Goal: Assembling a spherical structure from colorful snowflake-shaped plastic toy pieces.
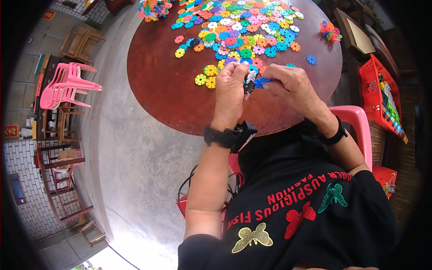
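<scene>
Over the near part of the round brown table [157,90], my two hands are close together. My left hand [230,90] is closed, thumb up, around a small cluster of notched plastic discs. A black disc [249,87] and a white disc [252,75] show at its fingers. My right hand [292,85] pinches a blue notched disc [260,83] beside the black one. Whether the blue disc is slotted into the cluster, I cannot tell. Just left of my left hand lie several yellow discs [210,70]. Many-coloured loose discs [243,36] spread away across the table.
Finished-looking disc balls sit at the table's far left [154,8] and right [330,31]. A lone blue disc [311,59] lies at the right. To the right are a red crate [373,96] and a pink chair [355,121]. Stacked pink chairs [67,85] stand left.
</scene>
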Available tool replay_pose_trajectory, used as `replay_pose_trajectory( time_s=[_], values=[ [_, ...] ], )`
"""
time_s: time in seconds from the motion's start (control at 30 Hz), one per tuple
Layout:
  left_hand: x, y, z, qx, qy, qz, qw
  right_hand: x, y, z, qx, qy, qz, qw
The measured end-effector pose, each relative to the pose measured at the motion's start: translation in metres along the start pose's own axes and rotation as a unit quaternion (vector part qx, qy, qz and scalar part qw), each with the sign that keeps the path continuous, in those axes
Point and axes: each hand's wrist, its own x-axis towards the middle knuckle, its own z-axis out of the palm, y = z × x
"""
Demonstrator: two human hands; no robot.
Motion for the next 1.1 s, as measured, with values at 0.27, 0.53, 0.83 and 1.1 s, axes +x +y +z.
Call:
replay_pose_trajectory(
  time_s=[0.27,0.53,0.83,1.1],
  values=[
    [0.000,0.002,-0.002,-0.043,-0.015,-0.038,0.998,-0.002,-0.001,0.003,0.016,-0.001,-0.001,1.000],
    [-0.001,0.007,0.001,-0.048,-0.026,-0.077,0.996,-0.003,-0.002,0.000,0.015,-0.022,-0.037,0.999],
    [-0.002,0.001,0.002,0.008,-0.034,-0.058,0.998,-0.006,-0.003,0.007,-0.021,-0.021,-0.028,0.999],
    [-0.005,0.000,0.010,-0.031,-0.004,-0.047,0.998,-0.003,-0.007,0.007,-0.063,-0.022,-0.052,0.996]
  ],
)
